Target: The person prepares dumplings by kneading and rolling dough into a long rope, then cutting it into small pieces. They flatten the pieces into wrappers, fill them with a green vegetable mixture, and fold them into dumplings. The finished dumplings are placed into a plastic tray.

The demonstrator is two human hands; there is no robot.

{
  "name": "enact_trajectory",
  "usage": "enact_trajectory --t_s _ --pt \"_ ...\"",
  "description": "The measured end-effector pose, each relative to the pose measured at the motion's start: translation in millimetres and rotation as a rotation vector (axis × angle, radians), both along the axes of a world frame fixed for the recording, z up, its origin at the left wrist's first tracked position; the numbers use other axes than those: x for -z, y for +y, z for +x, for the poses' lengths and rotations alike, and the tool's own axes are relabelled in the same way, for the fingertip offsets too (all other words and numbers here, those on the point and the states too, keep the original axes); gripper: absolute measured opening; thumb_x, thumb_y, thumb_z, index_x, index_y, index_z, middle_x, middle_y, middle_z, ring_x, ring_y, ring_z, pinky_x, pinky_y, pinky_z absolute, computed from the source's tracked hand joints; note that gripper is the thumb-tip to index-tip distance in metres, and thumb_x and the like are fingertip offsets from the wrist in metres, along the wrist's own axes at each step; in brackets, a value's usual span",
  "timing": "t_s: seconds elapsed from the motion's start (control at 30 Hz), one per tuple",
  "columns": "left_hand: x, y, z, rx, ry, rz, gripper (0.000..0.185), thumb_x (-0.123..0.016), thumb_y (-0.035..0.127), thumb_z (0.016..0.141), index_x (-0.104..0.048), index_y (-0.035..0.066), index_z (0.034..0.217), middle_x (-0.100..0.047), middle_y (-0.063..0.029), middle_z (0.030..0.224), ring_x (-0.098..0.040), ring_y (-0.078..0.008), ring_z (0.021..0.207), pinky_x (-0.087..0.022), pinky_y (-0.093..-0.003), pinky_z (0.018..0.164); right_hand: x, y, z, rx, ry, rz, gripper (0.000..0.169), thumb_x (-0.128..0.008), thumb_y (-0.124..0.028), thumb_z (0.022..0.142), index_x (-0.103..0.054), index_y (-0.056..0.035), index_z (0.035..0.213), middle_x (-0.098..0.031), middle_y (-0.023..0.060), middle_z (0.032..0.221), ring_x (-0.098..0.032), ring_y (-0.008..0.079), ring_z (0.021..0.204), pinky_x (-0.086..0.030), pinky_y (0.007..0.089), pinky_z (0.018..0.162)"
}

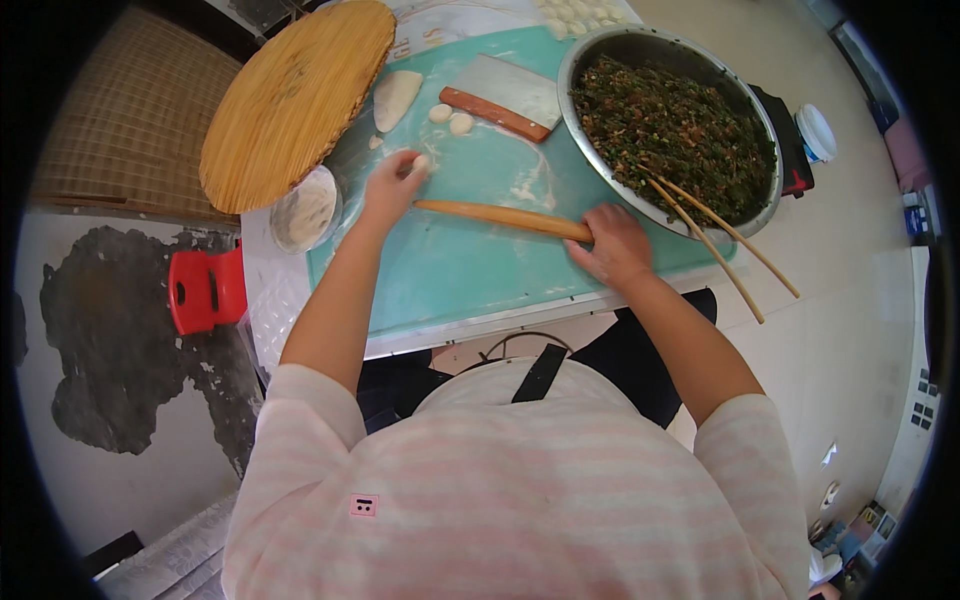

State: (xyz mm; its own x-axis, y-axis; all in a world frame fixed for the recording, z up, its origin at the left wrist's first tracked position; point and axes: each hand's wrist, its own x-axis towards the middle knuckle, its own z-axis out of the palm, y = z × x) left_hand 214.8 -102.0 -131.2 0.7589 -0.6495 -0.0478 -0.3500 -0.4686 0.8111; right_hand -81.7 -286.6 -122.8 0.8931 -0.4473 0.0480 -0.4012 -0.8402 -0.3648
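Note:
My left hand (391,184) pinches a small dough ball (421,162) between thumb and fingers, over the green mat (450,281). The near end of a tapered wooden rolling pin (502,216) is gripped by my right hand (616,244); its other tip points at my left wrist. Two flattened dough pieces (460,124) lie beyond my left hand, beside a dough scraper (499,97) with a wooden handle. A larger lump of dough (397,99) and a tiny scrap (376,142) rest to their left. Loose flour streaks the mat.
At the right stands a steel bowl (568,112) of chopped green filling, with chopsticks (720,255) jutting over its near rim. A flour bowl (304,210) sits left, beneath a round straw lid (300,97). Dumplings (581,13) line the far edge. A red stool (206,291) is at lower left.

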Motion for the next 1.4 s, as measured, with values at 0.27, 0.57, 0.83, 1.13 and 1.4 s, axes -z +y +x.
enact_trajectory --t_s 0.27,0.57,0.83,1.13,1.4 --pt "25 34 -3 -0.089 -0.297 -0.042 0.041 -0.071 0.024 0.074 -0.061 0.003 0.107 -0.061 -0.0115 0.104 -0.06 -0.0224 0.092 -0.047 -0.0318 0.083 8 -1 0 0.007 -0.071 0.008 0.033 -0.068 -0.034 0.071 -0.055 -0.007 0.083 -0.053 0.0087 0.087 -0.052 0.0286 0.086 -0.044 0.0404 0.073" --pt "18 15 -11 -0.064 -0.4 0.062 0.034 -0.071 0.02 0.071 -0.064 0.007 0.102 -0.063 -0.0118 0.096 -0.059 -0.0285 0.091 -0.047 -0.0356 0.082 16 -4 -1 0.072 -0.087 -0.063 0.036 -0.069 -0.038 0.072 -0.054 -0.0072 0.083 -0.054 0.0103 0.084 -0.054 0.0302 0.083 -0.045 0.0411 0.072" --pt "14 27 -29 -0.191 -0.091 -0.024 0.029 -0.069 0.013 0.072 -0.066 0.005 0.1 -0.066 -0.0103 0.095 -0.061 -0.0267 0.088 -0.047 -0.0327 0.08 18 -5 5 0.236 -0.146 -0.104 0.037 -0.069 -0.04 0.073 -0.053 -0.0093 0.084 -0.056 0.0088 0.08 -0.057 0.0295 0.076 -0.047 0.041 0.066" --pt "18 35 -42 0.159 -0.783 0.443 0.062 -0.054 0.024 0.088 -0.028 0.002 0.139 -0.025 -0.0156 0.146 -0.027 -0.0274 0.134 -0.024 -0.041 0.108 18 -4 5 0.228 -0.15 -0.134 0.038 -0.068 -0.043 0.074 -0.053 -0.0093 0.082 -0.056 0.0077 0.076 -0.057 0.0286 0.074 -0.047 0.0408 0.065" --pt "-1 35 -43 0.226 -0.571 0.629 0.066 -0.048 0.031 0.09 -0.019 0.001 0.142 -0.014 -0.0163 0.15 -0.015 -0.0273 0.139 -0.015 -0.0415 0.112 18 -6 6 0.221 -0.085 -0.135 0.038 -0.066 -0.043 0.075 -0.053 -0.0084 0.082 -0.056 0.0088 0.079 -0.057 0.029 0.075 -0.047 0.0415 0.065"
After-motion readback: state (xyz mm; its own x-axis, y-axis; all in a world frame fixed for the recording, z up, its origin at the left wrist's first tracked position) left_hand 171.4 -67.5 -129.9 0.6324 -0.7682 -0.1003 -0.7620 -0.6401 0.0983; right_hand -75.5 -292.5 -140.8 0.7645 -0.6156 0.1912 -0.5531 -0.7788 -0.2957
